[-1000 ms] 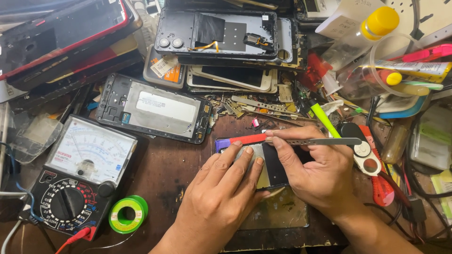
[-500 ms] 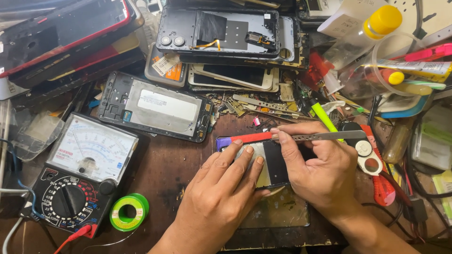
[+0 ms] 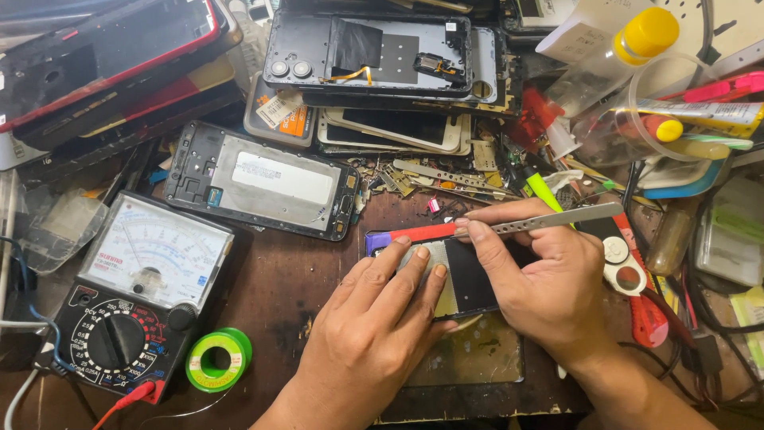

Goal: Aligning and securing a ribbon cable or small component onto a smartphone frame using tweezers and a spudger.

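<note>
My left hand [image 3: 374,318] lies flat on the small opened phone [image 3: 461,275] in the middle of the wooden bench [image 3: 294,295], fingers spread and pressing it down, not closed around anything. My right hand [image 3: 549,279] pinches a slim metal pry tool [image 3: 557,216] between thumb and forefinger, its tip resting at the far edge of the phone, just beside the red and purple strip [image 3: 406,236] along that edge. The phone sits on a worn mat [image 3: 477,354] near me.

To the left stands an analog multimeter [image 3: 135,295] with a black dial and a red lead plugged in, and a green spool of solder [image 3: 219,358] lies just right of it. Farther off, a phone frame with a silver plate [image 3: 263,187] lies face up, and behind it a stack of dismantled phones [image 3: 382,72]. At the far right a bottle with a yellow cap [image 3: 629,48] leans among tubes and tools, and a red-handled cutter [image 3: 637,287] lies just right of my right hand.
</note>
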